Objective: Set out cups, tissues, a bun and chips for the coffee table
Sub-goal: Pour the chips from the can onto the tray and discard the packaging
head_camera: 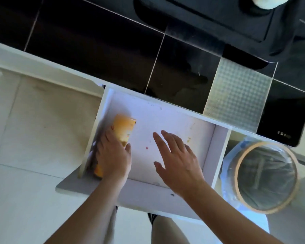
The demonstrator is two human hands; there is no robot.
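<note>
Left hand (113,154) grips orange chips packet (124,128) beneath it; right hand (178,161) spread.

One open drawer (165,120) holds one orange packet (124,127) by its left wall. Two hands reach in: the left hand (114,155) on the packet, the right hand (178,159) spread over the drawer's floor. One lined bin (266,176) stands past the drawer's right side.

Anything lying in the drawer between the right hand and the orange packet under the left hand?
Head view: only bare drawer floor with small specks lies between the right hand and the orange packet that the left hand holds.
</note>
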